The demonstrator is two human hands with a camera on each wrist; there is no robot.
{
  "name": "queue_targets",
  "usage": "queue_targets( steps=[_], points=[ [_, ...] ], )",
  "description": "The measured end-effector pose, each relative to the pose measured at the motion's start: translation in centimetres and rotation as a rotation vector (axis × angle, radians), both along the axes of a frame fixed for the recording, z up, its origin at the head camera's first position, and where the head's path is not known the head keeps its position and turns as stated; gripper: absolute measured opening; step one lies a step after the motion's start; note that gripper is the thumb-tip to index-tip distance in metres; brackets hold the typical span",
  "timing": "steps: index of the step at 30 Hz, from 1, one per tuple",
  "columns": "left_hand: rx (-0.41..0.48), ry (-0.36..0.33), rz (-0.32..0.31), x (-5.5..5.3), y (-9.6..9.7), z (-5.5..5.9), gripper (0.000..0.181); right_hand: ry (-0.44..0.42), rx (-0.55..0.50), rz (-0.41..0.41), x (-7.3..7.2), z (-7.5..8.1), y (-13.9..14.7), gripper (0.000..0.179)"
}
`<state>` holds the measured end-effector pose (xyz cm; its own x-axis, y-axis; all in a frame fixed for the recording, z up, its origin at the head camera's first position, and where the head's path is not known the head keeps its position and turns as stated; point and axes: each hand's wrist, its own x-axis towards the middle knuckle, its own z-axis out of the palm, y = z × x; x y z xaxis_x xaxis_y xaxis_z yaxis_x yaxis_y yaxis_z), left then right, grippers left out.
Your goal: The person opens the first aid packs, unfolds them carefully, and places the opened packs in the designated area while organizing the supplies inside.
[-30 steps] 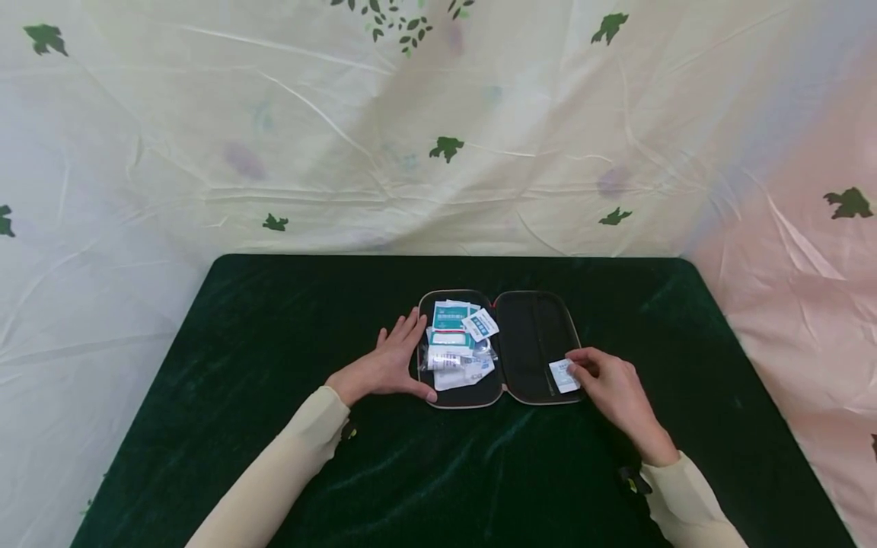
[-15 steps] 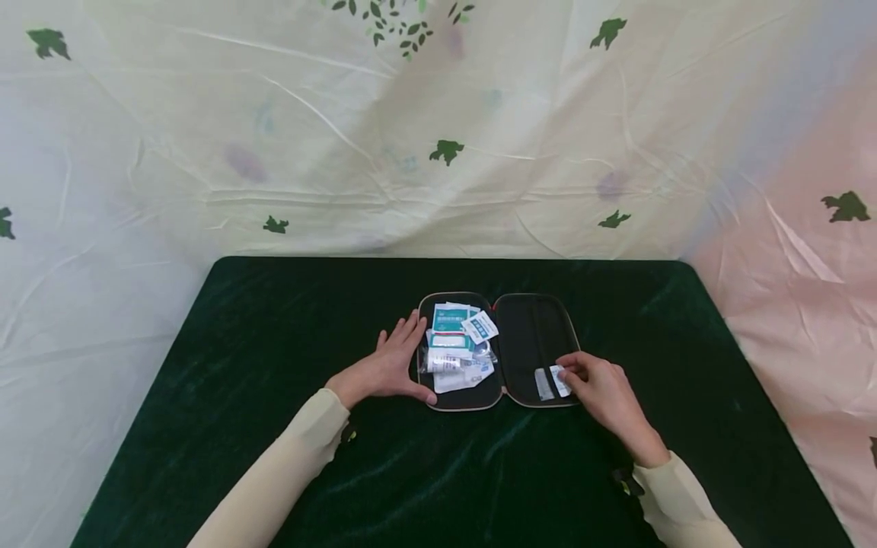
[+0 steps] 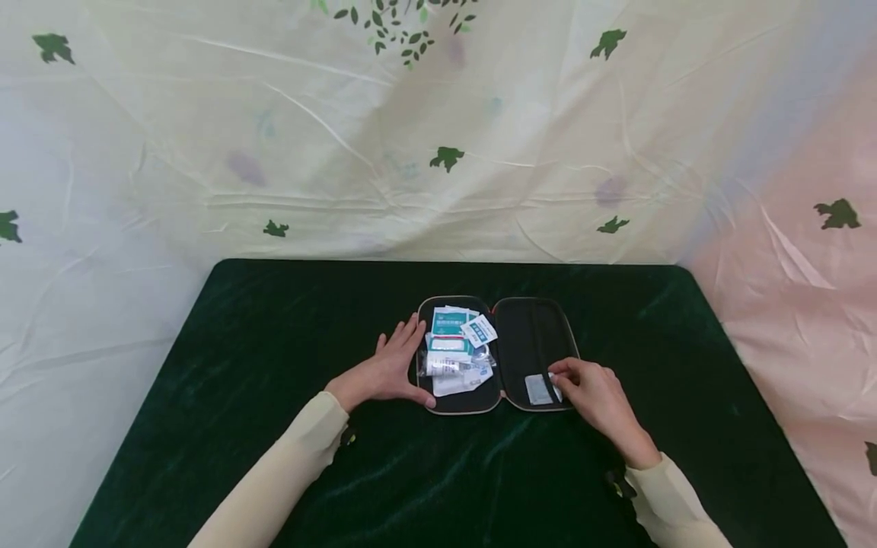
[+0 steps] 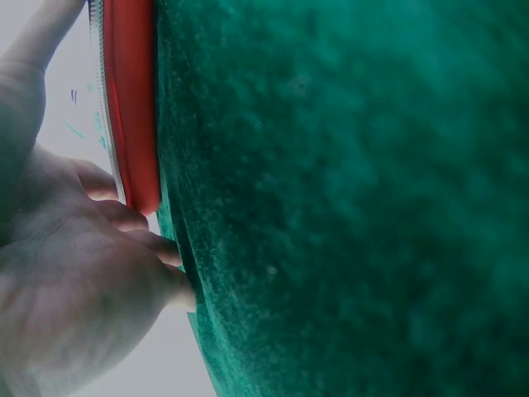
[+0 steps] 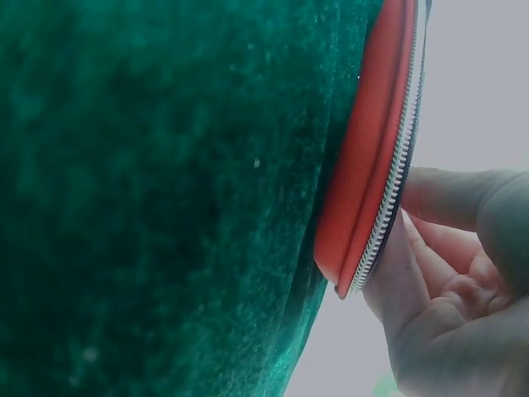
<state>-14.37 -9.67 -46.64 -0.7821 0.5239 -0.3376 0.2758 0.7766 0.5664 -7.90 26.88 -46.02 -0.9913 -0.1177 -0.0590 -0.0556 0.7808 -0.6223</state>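
A zip case (image 3: pixel 518 335), red outside and black within, lies unfolded on the table. With fingers spread, my left hand (image 3: pixel 385 371) rests against its left edge, thumb at the near corner. The left half holds several packets, among them a teal-and-white packet (image 3: pixel 448 323), a small white packet (image 3: pixel 479 330) on top and a clear bag with a white roll (image 3: pixel 444 366). Over the right half, my right hand (image 3: pixel 597 392) pinches the right end of a small white sachet (image 3: pixel 537 390). A dark band crosses that sachet; fingers hide its right end.
Dark green velvet cloth (image 3: pixel 288 327) covers the table around the case. A pale curtain with green leaf prints (image 3: pixel 411 190) hangs behind it. In the right wrist view, the zipper teeth (image 5: pixel 388 207) run along the case's red rim.
My right hand has moved left with the sachet, whose left part now shows beyond the dark band. The left hand has kept its place on the case.
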Motion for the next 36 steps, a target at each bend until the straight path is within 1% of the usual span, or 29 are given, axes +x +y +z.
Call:
queue_targets(
  steps=[5,11,18,24,29,36],
  points=[
    [-0.007,0.001,-0.004,-0.2,-0.1,0.1,0.132,-0.047,-0.005,0.012,-0.1,0.2,-0.2,0.019],
    [-0.010,-0.014,-0.005,-0.2,-0.2,0.3,0.132,-0.103,-0.019,0.013,-0.2,0.4,-0.4,0.023],
    [-0.006,-0.019,0.002,-0.1,0.0,0.2,0.132,-0.094,0.017,0.012,0.0,0.6,-0.6,0.025],
    [-0.008,-0.032,0.006,0.1,0.1,0.3,0.133,-0.139,-0.004,0.004,0.2,0.9,-0.7,0.030],
    [-0.007,-0.039,0.002,0.0,0.0,0.6,0.132,-0.138,-0.012,0.000,0.2,1.0,-1.0,0.033],
    [-0.005,-0.050,-0.003,0.0,-0.1,0.8,0.132,-0.087,-0.020,0.010,0.2,1.1,-1.5,0.031]
  ],
)
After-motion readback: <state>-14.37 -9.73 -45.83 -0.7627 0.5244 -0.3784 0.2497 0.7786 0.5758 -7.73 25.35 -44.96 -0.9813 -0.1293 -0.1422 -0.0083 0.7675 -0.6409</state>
